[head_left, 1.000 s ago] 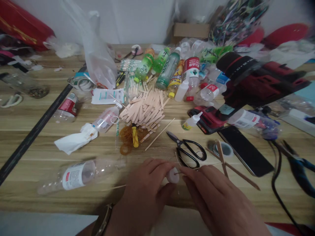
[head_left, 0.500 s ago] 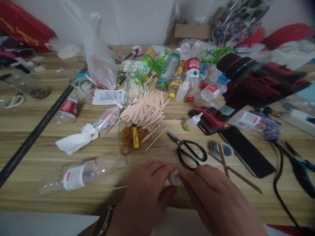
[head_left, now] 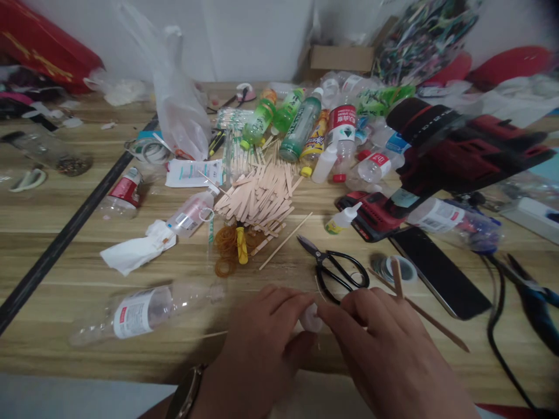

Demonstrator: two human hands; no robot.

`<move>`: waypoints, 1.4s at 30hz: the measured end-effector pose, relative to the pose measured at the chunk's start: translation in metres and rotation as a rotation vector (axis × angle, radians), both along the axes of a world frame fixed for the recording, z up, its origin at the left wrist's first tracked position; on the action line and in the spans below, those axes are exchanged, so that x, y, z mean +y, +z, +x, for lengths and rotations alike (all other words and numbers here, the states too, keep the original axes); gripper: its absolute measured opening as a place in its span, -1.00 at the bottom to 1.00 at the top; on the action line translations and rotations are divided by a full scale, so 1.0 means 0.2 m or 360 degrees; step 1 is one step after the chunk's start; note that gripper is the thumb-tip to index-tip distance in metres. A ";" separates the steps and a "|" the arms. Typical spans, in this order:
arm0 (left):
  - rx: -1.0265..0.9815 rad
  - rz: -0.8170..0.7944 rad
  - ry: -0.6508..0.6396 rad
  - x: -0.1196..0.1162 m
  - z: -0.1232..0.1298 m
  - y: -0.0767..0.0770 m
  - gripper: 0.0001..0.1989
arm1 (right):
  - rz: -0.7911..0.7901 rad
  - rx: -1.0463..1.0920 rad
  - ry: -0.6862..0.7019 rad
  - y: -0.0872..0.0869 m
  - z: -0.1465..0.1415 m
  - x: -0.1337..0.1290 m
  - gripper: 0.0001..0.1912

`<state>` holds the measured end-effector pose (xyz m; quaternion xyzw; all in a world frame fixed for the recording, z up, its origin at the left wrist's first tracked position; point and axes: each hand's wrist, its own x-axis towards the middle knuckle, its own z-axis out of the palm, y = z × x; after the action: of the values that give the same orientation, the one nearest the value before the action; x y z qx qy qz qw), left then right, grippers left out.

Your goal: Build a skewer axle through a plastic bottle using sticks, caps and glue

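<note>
Near the front edge of the table, my left hand [head_left: 266,337] pinches a small whitish, translucent round piece [head_left: 311,319] that looks like a bottle cap. My right hand [head_left: 384,343] meets it from the other side, fingers bent and closed with the tips at the piece; whatever they grip is hidden. A thin pale strand shows just under the piece. Beyond the right hand lie black-handled scissors [head_left: 334,267]. To the left of my left hand, a clear plastic bottle [head_left: 146,311] lies on its side.
Wooden sticks [head_left: 262,192] are heaped mid-table beside rubber bands [head_left: 227,247]. Several bottles [head_left: 301,128] lie behind. On the right are a red-black power drill [head_left: 463,145], a glue bottle [head_left: 343,220], a phone [head_left: 441,272], a tape roll [head_left: 404,269] and pliers [head_left: 533,297].
My right hand has shifted slightly, its knuckles lifting and fingers bending more at the round piece. My left hand keeps its hold. The whole view has drifted a little.
</note>
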<state>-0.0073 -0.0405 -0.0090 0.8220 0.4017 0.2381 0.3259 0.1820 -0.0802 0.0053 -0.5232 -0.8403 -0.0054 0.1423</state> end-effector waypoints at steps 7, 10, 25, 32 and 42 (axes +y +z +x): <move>-0.0031 -0.0058 -0.0002 -0.01 0.00 0.00 -0.75 | -0.0059 0.0117 0.0039 0.00 -0.01 0.00 -0.72; -0.0039 -0.0066 0.0027 -0.01 0.00 0.00 -0.75 | -0.0014 0.0114 0.0049 0.00 0.00 0.00 -0.74; 0.0030 -0.0541 0.0221 0.00 0.01 0.04 -0.55 | -0.0149 0.0247 0.0128 -0.03 0.04 0.06 -0.73; 0.0107 -0.0492 0.0122 0.02 0.02 0.07 -0.58 | -0.0313 0.0416 0.0170 0.01 0.08 0.17 -0.75; 0.0793 0.0351 0.0006 0.08 0.11 0.17 -0.75 | -0.0666 0.0700 0.0148 0.06 0.14 0.30 -0.81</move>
<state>0.0153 -0.0255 0.0250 0.8851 0.4426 0.0714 0.1249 0.2106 -0.0208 0.0183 -0.4907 -0.7952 0.2877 0.2100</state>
